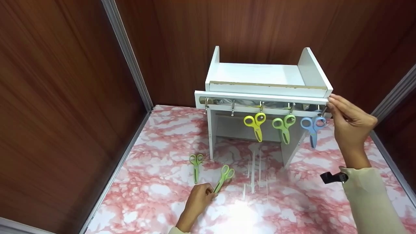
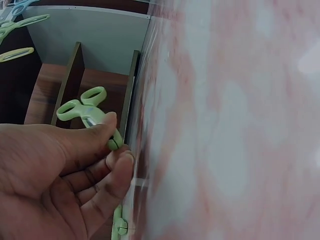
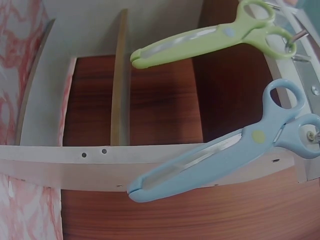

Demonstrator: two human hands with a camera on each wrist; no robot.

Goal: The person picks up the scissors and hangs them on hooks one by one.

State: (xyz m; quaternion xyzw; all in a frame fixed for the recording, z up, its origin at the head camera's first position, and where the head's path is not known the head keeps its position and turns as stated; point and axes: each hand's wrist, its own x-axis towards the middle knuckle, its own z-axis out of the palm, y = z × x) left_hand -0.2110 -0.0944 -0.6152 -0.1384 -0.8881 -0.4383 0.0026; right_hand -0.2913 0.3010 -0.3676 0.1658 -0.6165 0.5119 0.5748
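Low over the marbled tabletop, my left hand (image 1: 199,201) pinches green scissors (image 1: 224,177) by the blade end between thumb and fingers, handle loops pointing away. In the left wrist view the thumb lies across the blades of these scissors (image 2: 91,111). A second green pair of scissors (image 1: 196,165) lies flat to the left. My right hand (image 1: 354,122) grips the right end of a white hook rail (image 1: 253,97). From its hooks hang yellow scissors (image 1: 257,128), green scissors (image 1: 285,130) and blue scissors (image 1: 313,128), the blue nearest that hand.
The rail fronts a white shelf unit (image 1: 313,70) standing on the pink-and-white table (image 1: 156,191). Two hooks (image 1: 233,109) at the left hold nothing. Brown wood panels (image 1: 74,97) with metal edging enclose the table at the back and sides.
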